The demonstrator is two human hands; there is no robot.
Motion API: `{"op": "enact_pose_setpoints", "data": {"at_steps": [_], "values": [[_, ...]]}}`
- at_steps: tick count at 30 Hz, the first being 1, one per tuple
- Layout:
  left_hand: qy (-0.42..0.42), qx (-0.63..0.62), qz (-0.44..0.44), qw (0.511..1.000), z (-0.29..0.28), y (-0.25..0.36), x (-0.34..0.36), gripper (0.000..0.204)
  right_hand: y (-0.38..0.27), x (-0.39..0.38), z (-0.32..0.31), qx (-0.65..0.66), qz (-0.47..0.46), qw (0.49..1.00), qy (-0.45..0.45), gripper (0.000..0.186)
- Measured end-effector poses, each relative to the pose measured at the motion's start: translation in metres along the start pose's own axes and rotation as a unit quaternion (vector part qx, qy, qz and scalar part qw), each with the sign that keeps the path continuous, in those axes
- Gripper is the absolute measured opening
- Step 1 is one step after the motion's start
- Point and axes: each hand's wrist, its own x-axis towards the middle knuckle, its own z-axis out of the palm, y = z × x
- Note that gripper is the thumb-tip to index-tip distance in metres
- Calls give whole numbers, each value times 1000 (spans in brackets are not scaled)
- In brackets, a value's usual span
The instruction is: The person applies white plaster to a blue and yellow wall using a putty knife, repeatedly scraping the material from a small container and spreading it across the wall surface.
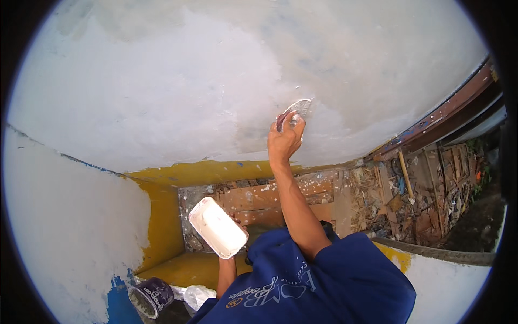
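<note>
Two hands: both bare and occupied, well apart, one near the middle of the frame, the other lower and further left.
Right hand: just above and right of the frame's centre, fingers bent closed around a scraper, with white smears at the fingertips.
Scraper: projecting beyond the fingers; its long axis runs from lower left to upper right, paste along the blade's edge.
Wall: filling the upper frame, brighter white left of the blade, greyer right of it; the blade lies up against it, though firm contact cannot be told.
Left hand: mostly hidden, fingers curled at the tray's right edge, holding it up; the palm cannot be seen.
Tray: left of lower centre, white, long axis slanting from upper left to lower right, its open side visible.
Key relation: the tray lies below and left of the scraper; the right hand is nearer the blade's patch of wall, and the next stroke seemingly depends on the blade's angle there.
</note>
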Motion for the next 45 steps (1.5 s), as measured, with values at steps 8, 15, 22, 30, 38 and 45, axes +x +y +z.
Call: {"op": "enact_pose_setpoints", "data": {"at_steps": [8, 15, 22, 30, 38, 45], "values": [[47, -78, -20, 996, -30, 10, -11, 48, 37, -38, -49, 182, 15, 973, -141, 24], [129, -150, -14, 980, -80, -1, -6, 43, 97, -12, -66, 443, 487, 738, -146, 19], [71, -99, -31, 992, 5, -14, -13, 39, 14, 67, -75, 537, 515, 662, -88, 30], [117, -202, -37, 972, -2, -12, -4, 37, 1, 60, -125, 524, 387, 752, -103, 16], [119, -95, -48, 987, -3, -7, 2, 38, -21, 36, -41, 51, -74, 996, 5, 39], [33, -178, -111, 977, -107, 10, 14, 38, -31, -1, -59, 137, -157, 973, -103, 28]]}}
